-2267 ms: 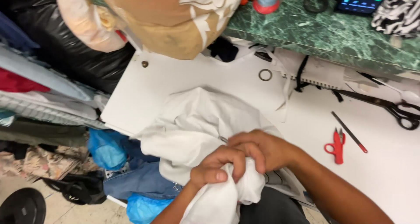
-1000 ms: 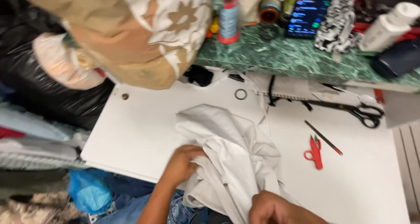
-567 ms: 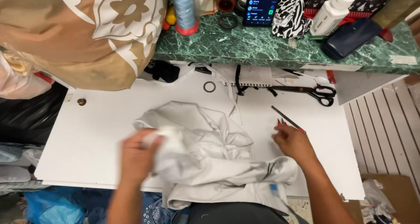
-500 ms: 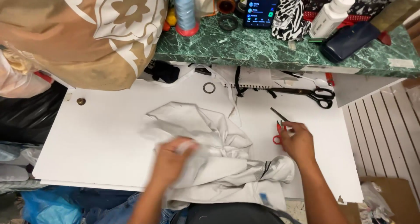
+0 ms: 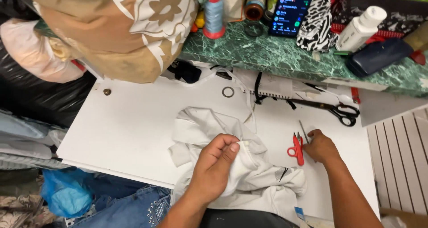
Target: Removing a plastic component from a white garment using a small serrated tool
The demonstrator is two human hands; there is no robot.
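White cloth [image 5: 232,165] lies bunched on the table [image 5: 133,130], and my left hand [image 5: 216,165] grips a fold of it. My right hand [image 5: 320,147] touches the small red snips [image 5: 296,148] just beside it, fingers curled.

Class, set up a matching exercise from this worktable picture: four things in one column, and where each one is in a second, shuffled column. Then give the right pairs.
Things:
1. white garment
2. red thread snips
3. black-handled scissors
4. blue thread spool

Places:
A. upright on the green marble ledge
B. bunched under the left hand
C. on the white table beside the right hand
D. flat on the table just below the ledge, handles to the right

Pairs: 1-B, 2-C, 3-D, 4-A
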